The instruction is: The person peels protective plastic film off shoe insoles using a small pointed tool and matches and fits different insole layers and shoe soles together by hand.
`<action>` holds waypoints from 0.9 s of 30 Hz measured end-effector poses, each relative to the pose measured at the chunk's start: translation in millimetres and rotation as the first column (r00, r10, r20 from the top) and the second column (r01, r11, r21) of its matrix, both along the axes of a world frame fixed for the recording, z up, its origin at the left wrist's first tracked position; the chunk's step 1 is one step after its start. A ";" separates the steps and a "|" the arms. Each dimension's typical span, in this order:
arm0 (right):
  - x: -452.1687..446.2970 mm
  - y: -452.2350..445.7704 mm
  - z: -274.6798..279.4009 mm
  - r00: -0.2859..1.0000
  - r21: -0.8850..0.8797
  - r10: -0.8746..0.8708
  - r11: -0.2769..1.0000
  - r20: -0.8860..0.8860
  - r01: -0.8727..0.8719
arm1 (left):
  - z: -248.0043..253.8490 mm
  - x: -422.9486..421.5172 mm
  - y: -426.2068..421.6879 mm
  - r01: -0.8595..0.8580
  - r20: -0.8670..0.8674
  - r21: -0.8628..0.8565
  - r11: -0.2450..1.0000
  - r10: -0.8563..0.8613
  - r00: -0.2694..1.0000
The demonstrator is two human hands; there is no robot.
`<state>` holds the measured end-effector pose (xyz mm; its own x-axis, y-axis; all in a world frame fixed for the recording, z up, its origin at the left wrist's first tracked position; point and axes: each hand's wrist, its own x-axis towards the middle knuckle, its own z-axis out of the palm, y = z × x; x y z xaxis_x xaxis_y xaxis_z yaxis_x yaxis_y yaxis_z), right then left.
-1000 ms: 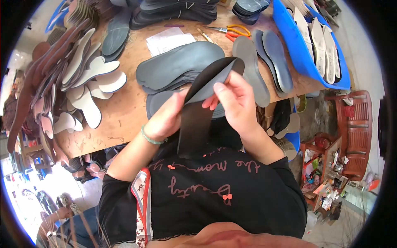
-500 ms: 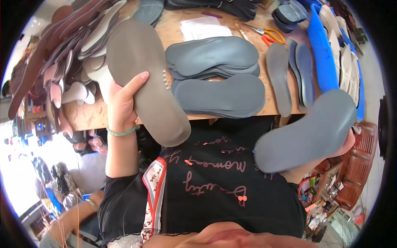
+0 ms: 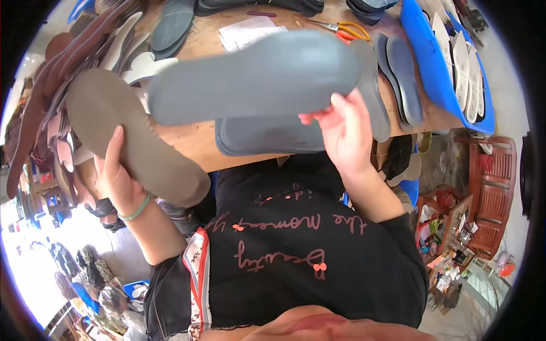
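Observation:
My left hand (image 3: 116, 179) is closed on a brown-grey insole (image 3: 133, 136), thumb across its upper face, over the table's front edge. A blue-grey insole (image 3: 244, 79) is in my right hand (image 3: 347, 131), pinched near its right end; it is slightly blurred and lies level above the table. Beneath it shows part of a stack of blue-grey insoles (image 3: 270, 136); the rest of the stack is hidden.
Piled insoles (image 3: 57, 85) cover the table's left side. White papers (image 3: 244, 31), orange-handled pliers (image 3: 347, 29) and dark blue insoles (image 3: 404, 79) lie farther back or right. A blue bin (image 3: 424, 62) holds pale insoles. A wooden bench (image 3: 492, 187) stands at right.
My right hand has brought the blue-grey insole up and left, from beside my body to above the stack. My left hand with the brown-grey insole has shifted left and down.

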<state>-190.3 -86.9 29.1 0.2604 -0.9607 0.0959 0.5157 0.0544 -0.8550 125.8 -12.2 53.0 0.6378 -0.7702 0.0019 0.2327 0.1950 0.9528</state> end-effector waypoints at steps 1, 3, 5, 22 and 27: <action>-13.7 3.8 -18.5 0.993 0.058 -0.034 0.997 -0.113 0.040 | 2.4 -1.6 2.2 -0.003 0.027 0.027 1.000 0.002 1.000; -54.3 17.2 -49.3 0.815 0.205 0.056 0.976 -0.576 0.078 | -0.2 -0.3 2.1 0.002 0.138 0.084 0.996 -0.014 0.990; -77.2 25.9 -29.1 0.388 0.322 0.270 0.944 -0.881 0.075 | -0.9 -9.7 -6.4 0.130 0.133 0.072 0.989 -0.138 0.981; -32.0 -52.2 -5.3 0.949 0.005 -0.163 0.985 -0.269 0.171 | -41.9 -184.4 -90.0 0.699 0.049 0.099 0.708 -0.705 0.708; -57.5 -69.9 -11.9 0.806 -0.196 -0.302 0.952 -0.508 0.233 | -49.5 -200.2 -92.2 0.797 -0.024 0.111 0.594 -0.800 0.600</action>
